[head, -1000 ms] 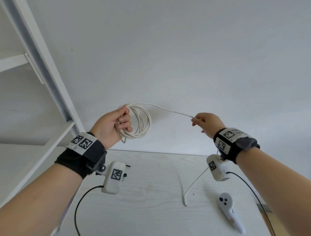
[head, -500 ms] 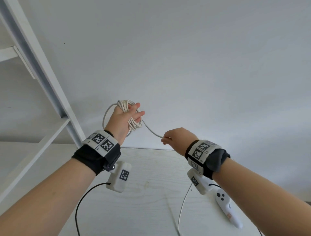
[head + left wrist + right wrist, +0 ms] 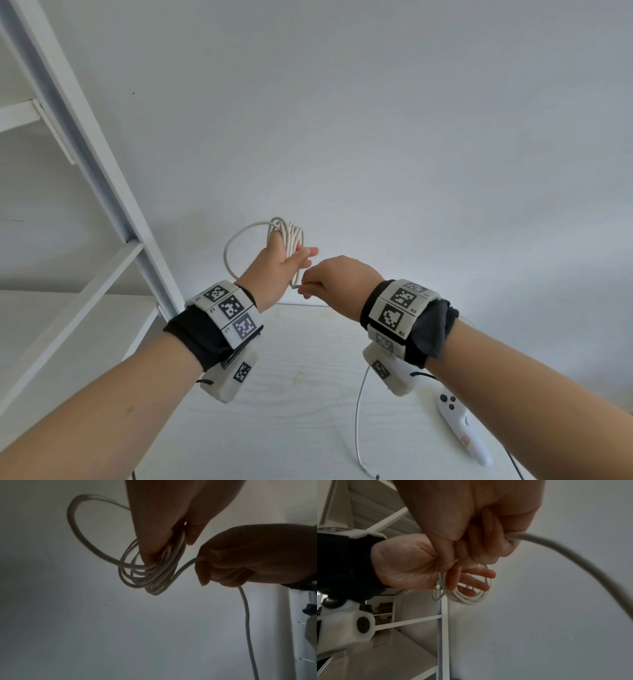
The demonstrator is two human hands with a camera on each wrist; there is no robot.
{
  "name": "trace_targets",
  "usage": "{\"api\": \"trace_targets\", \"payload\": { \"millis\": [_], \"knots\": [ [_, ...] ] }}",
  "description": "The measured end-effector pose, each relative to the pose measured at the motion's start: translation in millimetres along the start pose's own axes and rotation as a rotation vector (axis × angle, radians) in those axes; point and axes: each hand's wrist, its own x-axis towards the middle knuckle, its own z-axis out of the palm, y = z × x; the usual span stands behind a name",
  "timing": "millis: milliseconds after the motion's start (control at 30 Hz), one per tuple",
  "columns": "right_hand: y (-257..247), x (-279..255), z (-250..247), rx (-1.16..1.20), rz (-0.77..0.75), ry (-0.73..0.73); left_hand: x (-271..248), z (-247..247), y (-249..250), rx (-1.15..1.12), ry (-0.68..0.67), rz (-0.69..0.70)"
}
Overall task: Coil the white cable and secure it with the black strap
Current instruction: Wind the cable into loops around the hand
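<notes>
We hold the thin white cable raised above the pale wood-grain bench. Our left hand pinches the bundle of loops between thumb and fingers, and our right hand, fingers curled, grips the free strand just beside it. The tail drops to the bench, where a white handheld controller lies to its right. A white shelf frame stands at left. In the right wrist view our right hand covers the left thumb, and the strand is blurred.

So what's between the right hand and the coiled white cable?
A short free run of that thin white cable, pinched by the right hand; left wrist view.
</notes>
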Motion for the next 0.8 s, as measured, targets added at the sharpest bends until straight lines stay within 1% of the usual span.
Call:
{"api": "trace_targets", "payload": {
  "millis": [100,200,267,333,433,533,633,700,800],
  "knots": [
    [0.4,-0.8,1.3,0.104,-0.054,0.084,-1.8,0.1,0.5,0.099,0.016,0.020],
    [0.5,-0.9,3.7,0.176,-0.060,0.129,-5.0,0.0,4.7,0.092,0.027,0.020],
    [0.3,-1.3,4.1,0.229,-0.062,0.203,-7.9,-0.6,6.8,0.075,-0.007,0.017],
    [0.4,-1.9,3.0,0.277,-0.042,0.291,-10.6,-1.8,7.5,0.090,-0.048,0.027],
    [2.2,-2.1,0.2,0.314,0.052,0.383,-11.9,-1.9,6.7,0.070,-0.079,0.000],
    [5.1,-2.1,-4.2,0.294,0.096,0.374,-14.6,-0.3,7.6,0.057,-0.062,-0.040],
    [9.3,-1.5,-9.5,0.318,0.072,0.332,-15.8,0.6,8.1,0.053,-0.068,-0.035],
    [14.1,-0.9,-12.2,0.367,0.025,0.271,-16.7,0.3,8.9,0.042,-0.088,-0.034],
    [25.8,-2.9,-16.9,0.348,-0.001,0.163,-16.8,-3.7,8.5,-0.004,-0.095,-0.071]
  ]
}}
